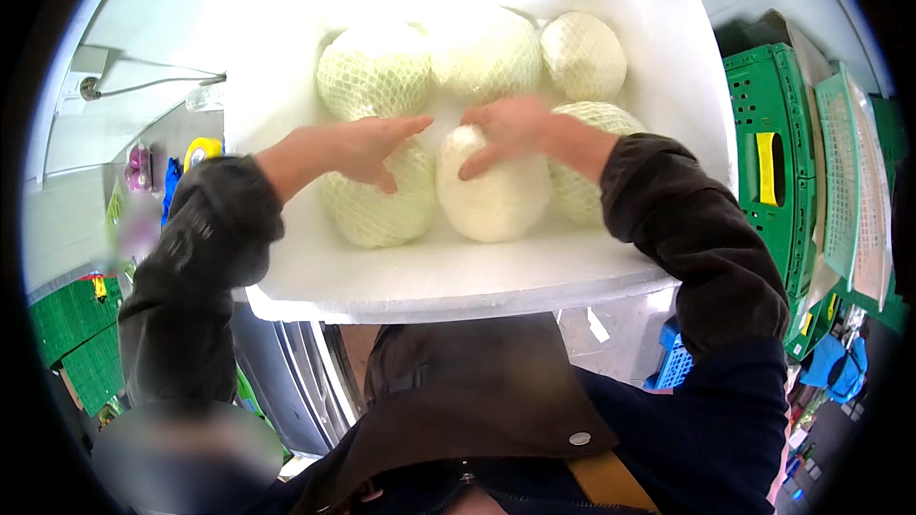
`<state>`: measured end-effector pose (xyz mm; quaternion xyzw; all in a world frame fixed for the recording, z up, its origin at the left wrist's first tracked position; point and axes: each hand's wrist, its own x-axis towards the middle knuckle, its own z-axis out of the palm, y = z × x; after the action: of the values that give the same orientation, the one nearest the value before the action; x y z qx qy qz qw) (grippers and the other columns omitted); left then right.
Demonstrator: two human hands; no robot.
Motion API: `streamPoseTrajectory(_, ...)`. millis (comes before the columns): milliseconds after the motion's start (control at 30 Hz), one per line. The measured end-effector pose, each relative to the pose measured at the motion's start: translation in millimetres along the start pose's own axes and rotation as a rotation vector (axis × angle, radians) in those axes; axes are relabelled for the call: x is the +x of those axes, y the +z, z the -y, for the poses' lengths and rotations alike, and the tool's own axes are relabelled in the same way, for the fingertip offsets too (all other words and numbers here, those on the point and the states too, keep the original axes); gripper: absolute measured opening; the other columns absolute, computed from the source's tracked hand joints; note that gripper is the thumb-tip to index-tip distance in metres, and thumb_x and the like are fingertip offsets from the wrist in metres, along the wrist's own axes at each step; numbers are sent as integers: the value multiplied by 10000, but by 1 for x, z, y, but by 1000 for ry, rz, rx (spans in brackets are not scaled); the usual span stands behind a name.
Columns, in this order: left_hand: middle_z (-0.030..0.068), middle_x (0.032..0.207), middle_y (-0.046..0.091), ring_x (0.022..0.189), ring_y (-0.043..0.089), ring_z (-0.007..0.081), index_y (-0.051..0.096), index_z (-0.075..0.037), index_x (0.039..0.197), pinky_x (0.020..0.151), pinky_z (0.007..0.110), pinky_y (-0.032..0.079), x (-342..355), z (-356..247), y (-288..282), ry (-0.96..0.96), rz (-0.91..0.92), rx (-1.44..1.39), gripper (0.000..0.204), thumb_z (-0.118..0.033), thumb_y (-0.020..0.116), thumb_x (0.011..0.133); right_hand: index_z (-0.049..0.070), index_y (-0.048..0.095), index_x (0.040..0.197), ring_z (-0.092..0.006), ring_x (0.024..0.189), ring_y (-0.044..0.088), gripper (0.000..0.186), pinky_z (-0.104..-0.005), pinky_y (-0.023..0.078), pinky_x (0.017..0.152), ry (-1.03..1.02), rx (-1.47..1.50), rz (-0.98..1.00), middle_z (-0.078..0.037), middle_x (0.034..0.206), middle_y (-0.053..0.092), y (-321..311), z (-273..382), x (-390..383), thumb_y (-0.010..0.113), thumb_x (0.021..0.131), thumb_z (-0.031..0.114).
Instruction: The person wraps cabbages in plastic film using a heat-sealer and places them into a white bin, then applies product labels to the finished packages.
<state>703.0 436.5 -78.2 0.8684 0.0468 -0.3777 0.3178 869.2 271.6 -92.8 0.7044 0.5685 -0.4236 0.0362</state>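
Several pale round fruits or vegetables sit in a white foam box [477, 278], most in pale green or white net sleeves. My left hand [367, 148], fingers apart, is over the netted one [377, 215] at front left, possibly touching its top. My right hand [506, 129] grips the top of a smooth cream-white one [491, 200] in the front middle, thumb down its side. A netted one [582, 205] at front right is partly behind my right arm. Along the back are more netted ones [374, 67], including a smaller whitish one [582, 57] at the right.
Green crates [763, 191] and pale green baskets [849, 181] stand at the right, with a blue crate [673, 362] lower down. At the left are a plug with cable [91, 88], small items [138, 167] and green crates [76, 343]. A steel-edged surface [291, 372] lies below the box.
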Motion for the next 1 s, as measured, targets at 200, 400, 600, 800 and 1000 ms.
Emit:
streamPoseTrajectory(200, 219, 1459, 328, 1343, 333, 344, 258, -1, 1449, 1093, 466, 305, 15, -64, 23, 189, -365, 302, 861, -329, 714, 797, 96, 568, 1247, -297, 1071, 594, 698, -401, 472, 890, -216, 259, -168, -140, 1149, 628, 2, -45, -8, 675, 758, 581)
streamPoseTrajectory(400, 178, 1452, 322, 1380, 238, 389, 336, -72, 1426, 1028, 637, 268, 66, -78, 60, 374, -613, 377, 842, -512, 665, 787, 15, 457, 1297, -369, 1159, 489, 753, -432, 443, 918, 261, -344, -395, -196, 1260, 510, 28, -80, -69, 697, 780, 506)
streamPoseTrajectory(600, 168, 1471, 293, 1368, 250, 394, 349, -160, 1439, 1023, 626, 279, 56, -82, 52, 249, -316, 388, 854, -601, 626, 761, -11, 411, 1332, -392, 1189, 439, 794, -508, 427, 907, 307, -200, -67, -201, 1323, 435, 5, -61, -79, 640, 812, 544)
streamPoseTrajectory(800, 178, 1506, 242, 1381, 218, 404, 307, -155, 1462, 1042, 646, 238, 74, -70, 50, 204, -372, 373, 884, -623, 593, 769, 41, 353, 1399, -373, 1260, 399, 822, -494, 350, 1019, 182, -216, -382, -188, 1402, 406, 30, -104, -83, 623, 807, 544)
streamPoseTrajectory(1000, 174, 1552, 152, 1424, 64, 436, 339, -192, 1458, 1043, 719, 119, 63, -88, 75, 447, -421, 522, 868, -620, 610, 754, 156, 283, 1477, -458, 1370, 229, 922, -670, 267, 1014, 203, -443, -379, -201, 1518, 232, 57, -70, -99, 608, 768, 648)
